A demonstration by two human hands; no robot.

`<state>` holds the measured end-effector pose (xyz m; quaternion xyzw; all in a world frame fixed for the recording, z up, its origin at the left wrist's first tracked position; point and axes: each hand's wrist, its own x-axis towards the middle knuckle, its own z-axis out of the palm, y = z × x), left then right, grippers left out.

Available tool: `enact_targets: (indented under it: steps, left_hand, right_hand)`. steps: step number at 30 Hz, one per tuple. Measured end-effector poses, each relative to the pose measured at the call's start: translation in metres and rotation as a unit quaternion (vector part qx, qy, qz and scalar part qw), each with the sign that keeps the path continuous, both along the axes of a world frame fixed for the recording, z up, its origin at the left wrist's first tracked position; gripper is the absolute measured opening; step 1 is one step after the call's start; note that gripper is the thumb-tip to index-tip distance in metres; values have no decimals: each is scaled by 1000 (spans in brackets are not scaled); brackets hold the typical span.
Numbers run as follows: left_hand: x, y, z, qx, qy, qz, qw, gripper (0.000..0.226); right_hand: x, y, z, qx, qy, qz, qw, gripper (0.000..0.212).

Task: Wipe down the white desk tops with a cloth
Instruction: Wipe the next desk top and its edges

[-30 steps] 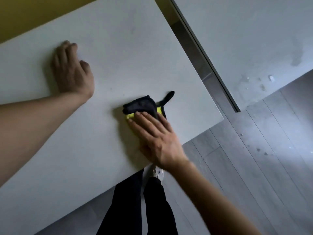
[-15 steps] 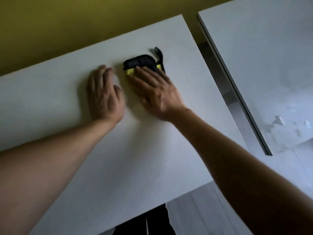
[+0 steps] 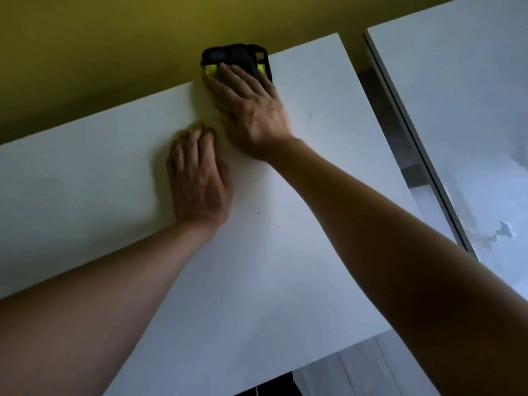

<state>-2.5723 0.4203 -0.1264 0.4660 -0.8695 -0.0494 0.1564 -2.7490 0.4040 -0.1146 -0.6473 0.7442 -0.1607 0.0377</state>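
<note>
Under right hand (image 3: pixel 251 110): cloth (image 3: pixel 228 57)

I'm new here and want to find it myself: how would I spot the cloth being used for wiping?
Start at the white desk that runs up to the yellow wall. At its far edge against that wall, the right hand presses flat on the cloth. It is the only dark thing on the desk, black with bright yellow showing beside the fingertips; the left hand rests on bare desk.
</note>
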Motion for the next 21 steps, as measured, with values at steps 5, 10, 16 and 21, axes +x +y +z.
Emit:
enact_targets:
  steps: [5,10,16,21]
  left_hand:
    - [-4,1,4,5,16,2,1000,55]
    - [-5,1,1,0,16,3,1000,53]
    - [-4,-1,2,8,18,0,1000,55]
    - [0,1,2,16,3,-13,1000,58]
  right_hand:
    - [-60,35,-2,-39,-3,-104,994,61]
    - [-91,97,4,8,-15,-253,967,65]
    - [45,143,-6,-98,-54,-122,986,58]
    - [63,210,-2,-37,-35,-28,998,64]
